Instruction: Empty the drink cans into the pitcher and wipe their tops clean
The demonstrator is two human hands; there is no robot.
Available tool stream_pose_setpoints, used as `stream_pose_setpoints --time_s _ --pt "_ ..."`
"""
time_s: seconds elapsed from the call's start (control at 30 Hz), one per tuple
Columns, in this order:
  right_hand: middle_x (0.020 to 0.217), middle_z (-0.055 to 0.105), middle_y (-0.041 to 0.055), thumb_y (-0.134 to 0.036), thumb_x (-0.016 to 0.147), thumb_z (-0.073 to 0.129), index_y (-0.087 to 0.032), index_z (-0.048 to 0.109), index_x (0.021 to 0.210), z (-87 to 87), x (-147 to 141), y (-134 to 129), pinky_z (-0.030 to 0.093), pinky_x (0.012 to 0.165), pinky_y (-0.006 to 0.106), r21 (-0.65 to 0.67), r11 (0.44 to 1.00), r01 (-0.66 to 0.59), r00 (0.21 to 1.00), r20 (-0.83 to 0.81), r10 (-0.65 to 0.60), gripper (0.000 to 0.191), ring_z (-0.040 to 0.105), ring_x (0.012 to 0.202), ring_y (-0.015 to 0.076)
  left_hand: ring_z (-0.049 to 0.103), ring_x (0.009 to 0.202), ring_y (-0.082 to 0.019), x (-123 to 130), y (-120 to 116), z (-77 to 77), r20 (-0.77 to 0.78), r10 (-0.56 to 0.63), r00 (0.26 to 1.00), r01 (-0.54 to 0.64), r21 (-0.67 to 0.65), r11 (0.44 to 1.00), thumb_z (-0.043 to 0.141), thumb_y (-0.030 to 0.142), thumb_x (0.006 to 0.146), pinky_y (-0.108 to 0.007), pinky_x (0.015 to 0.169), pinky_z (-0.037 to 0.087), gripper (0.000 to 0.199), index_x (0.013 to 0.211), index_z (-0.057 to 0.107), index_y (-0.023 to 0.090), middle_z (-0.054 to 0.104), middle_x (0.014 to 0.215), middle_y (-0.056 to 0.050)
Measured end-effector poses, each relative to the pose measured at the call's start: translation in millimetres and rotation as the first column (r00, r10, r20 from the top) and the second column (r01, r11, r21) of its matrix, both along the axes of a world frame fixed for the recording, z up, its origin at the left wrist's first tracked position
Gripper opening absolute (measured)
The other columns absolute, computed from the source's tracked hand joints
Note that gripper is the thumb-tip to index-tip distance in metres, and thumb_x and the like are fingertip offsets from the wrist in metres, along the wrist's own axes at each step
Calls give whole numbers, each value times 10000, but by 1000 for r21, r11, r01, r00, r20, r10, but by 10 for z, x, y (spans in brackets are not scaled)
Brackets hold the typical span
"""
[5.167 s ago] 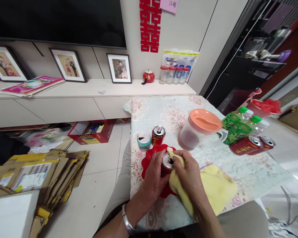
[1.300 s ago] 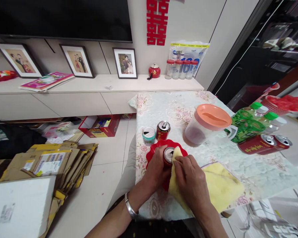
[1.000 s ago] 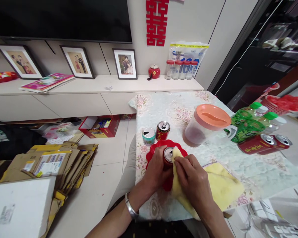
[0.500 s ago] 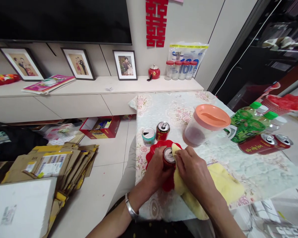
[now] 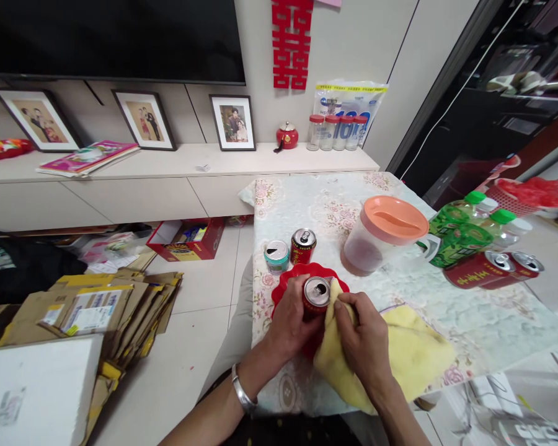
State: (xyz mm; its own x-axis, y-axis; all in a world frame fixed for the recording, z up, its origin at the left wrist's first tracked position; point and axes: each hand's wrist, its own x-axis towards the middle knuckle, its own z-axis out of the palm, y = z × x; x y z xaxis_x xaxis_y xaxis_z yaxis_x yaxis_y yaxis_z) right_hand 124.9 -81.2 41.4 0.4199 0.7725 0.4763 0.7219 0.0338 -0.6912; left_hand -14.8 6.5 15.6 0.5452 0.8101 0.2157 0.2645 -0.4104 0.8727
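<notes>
Gripping a dark red can (image 5: 317, 296) in the left hand (image 5: 292, 319), with fingers wrapped round its side and its opened top facing up. Pinching a yellow cloth (image 5: 335, 362) between thumb and bent fingers of the right hand (image 5: 363, 334), at the right side of the can's rim; hard to tell whether touching. Holding the can over or inside a red scalloped bowl (image 5: 337, 272), with its base hidden from view. Includes, just past the bowl on a flowered tablecloth (image 5: 307, 193), a short turquoise can (image 5: 277, 259) and another upright red can (image 5: 302, 249). Also shows, farther right, a jug (image 5: 365, 249) with an orange lid, green-capped bottles (image 5: 462, 240) and two more red cans (image 5: 474, 271).
</notes>
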Motion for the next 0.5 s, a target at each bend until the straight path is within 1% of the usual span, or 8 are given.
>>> stream_pose_setpoints --time_s 0.1,0.17,0.23,0.33,0.43,0.5 --pt "899 679 24 -319 1004 537 -205 669 995 -101 54 100 510 740 289 -15 1000 24 996 -80 -25 175 656 812 169 612 1214 -315 6 -3 20 15 -8 1000 8 -9 1000 753 245 836 -522 1032 544 626 1360 410 238 570 1300 -123" --pt "954 689 44 -329 1015 494 -196 693 1055 -141 94 176 517 797 308 -72 997 2 995 -101 -10 242 663 878 183 605 1223 -314 5 -3 43 25 -11 1000 11 -19 1000 748 232 831 -524 1044 532 626 1360 412 235 562 1306 -128" --pt "940 682 46 -326 1016 463 -203 719 1081 -172 138 237 517 809 317 -142 989 -29 995 -100 15 291 662 882 189 601 1229 -319 -5 -4 62 32 -25 999 26 -33 999 745 216 812 -526 1058 519 657 1374 404 224 550 1316 -139" --pt "860 646 34 -310 994 470 -223 748 1020 -222 192 275 506 766 307 -217 973 -73 995 -80 57 294 651 819 188 595 1234 -324 -33 -3 78 55 -76 996 78 -37 996 723 223 809 -525 1071 506 674 1397 394 213 542 1331 -146" --pt "804 591 23 -270 949 516 -216 728 862 -275 203 270 457 669 274 -292 953 -84 996 -48 73 235 601 702 163 570 1276 -332 -66 4 94 69 -127 990 129 -29 991 662 287 882 -539 1086 486 614 1421 376 211 538 1363 -153" --pt "804 574 19 -224 910 551 -205 691 790 -304 190 265 407 616 254 -333 940 -76 997 -29 70 185 548 631 135 565 1288 -330 -81 12 111 67 -146 987 149 -41 988 622 326 927 -548 1094 477 564 1423 377 212 539 1370 -156"
